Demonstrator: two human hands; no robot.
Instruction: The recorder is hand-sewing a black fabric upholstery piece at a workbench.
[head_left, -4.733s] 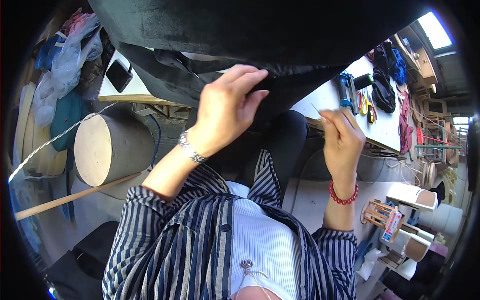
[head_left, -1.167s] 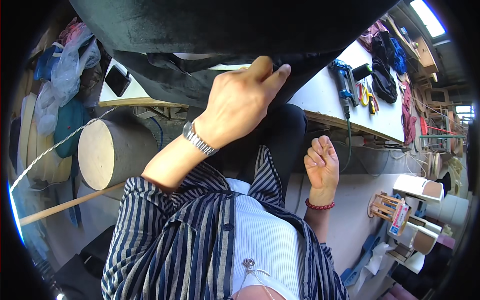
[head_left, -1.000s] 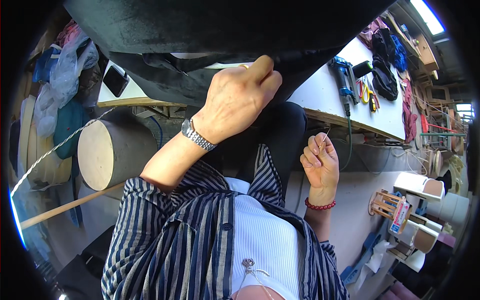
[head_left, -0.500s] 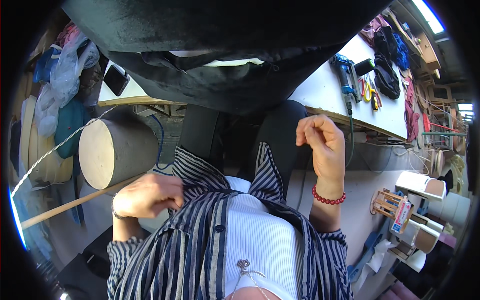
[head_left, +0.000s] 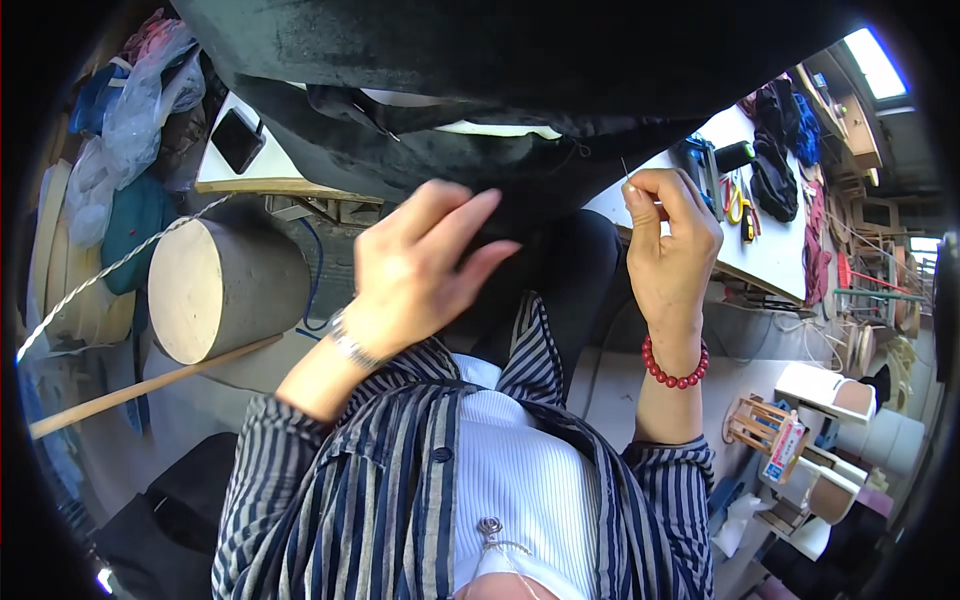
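Note:
A large black upholstered piece point(head_left: 480, 60) fills the far side, its loose lower fabric gaping in a slit where white padding point(head_left: 500, 129) shows. In front of that fabric is my left hand point(head_left: 425, 260), fingers spread and slightly blurred, with nothing in it; whether it touches the cloth I cannot tell. My right hand point(head_left: 675, 225), with a red bead bracelet at the wrist, pinches a thin needle point(head_left: 625, 168) between thumb and forefinger. The needle points up beside the right edge of the black fabric. Any thread on it is too fine to make out.
On the white table lie a phone point(head_left: 238, 140) at left and, at right, a blue power tool point(head_left: 703, 165), yellow-handled scissors point(head_left: 736, 203) and dark cloth point(head_left: 772, 150). A round drum point(head_left: 235, 290) and a wooden stick point(head_left: 150, 388) are at left. A small wooden stool point(head_left: 757, 424) stands right.
Both hands have moved forward toward the black fabric. My left hand has opened from a curled shape and risen to the right. The needle now shows in my right hand.

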